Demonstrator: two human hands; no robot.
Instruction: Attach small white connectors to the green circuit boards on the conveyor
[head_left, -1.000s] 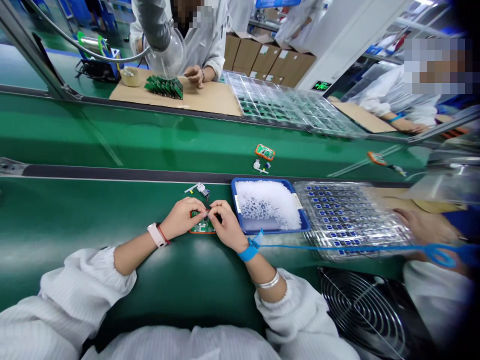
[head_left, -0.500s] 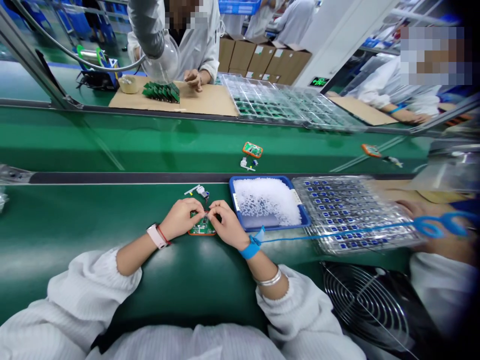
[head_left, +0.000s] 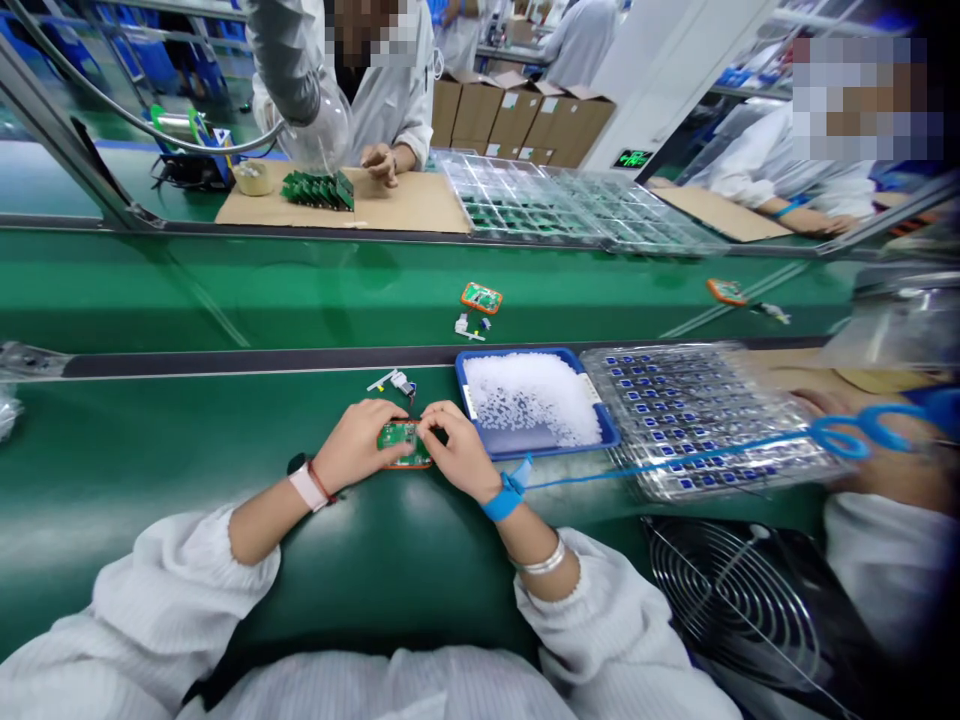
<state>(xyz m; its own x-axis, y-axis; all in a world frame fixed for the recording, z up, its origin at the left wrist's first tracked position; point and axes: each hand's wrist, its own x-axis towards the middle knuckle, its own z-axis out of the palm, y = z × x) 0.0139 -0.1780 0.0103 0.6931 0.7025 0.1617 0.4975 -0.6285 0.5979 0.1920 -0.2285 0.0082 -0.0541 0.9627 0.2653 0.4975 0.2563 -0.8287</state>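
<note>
A green circuit board in an orange frame (head_left: 399,443) lies on the green table in front of me. My left hand (head_left: 358,440) grips its left side, fingers at the top edge and thumb across the lower part. At the board's upper right corner, my right hand (head_left: 456,452) has thumb and forefinger pinched together; whatever sits between those fingertips is too small to make out. Just beyond the board, a small white connector part with wires (head_left: 403,384) lies beside a thin white strip (head_left: 381,380).
Right of my hands is a blue tray (head_left: 540,453) of white pellets, then a clear tray of blue parts (head_left: 675,425). A black fan (head_left: 727,590) stands lower right, near a neighbour's arm (head_left: 885,480). Another orange-framed board (head_left: 481,297) rests on the conveyor belt (head_left: 337,290).
My left thumb and fingers have parted from the pinch near my right fingertips and now span the board's left side. On the belt, the orange-framed boards have shifted left.
</note>
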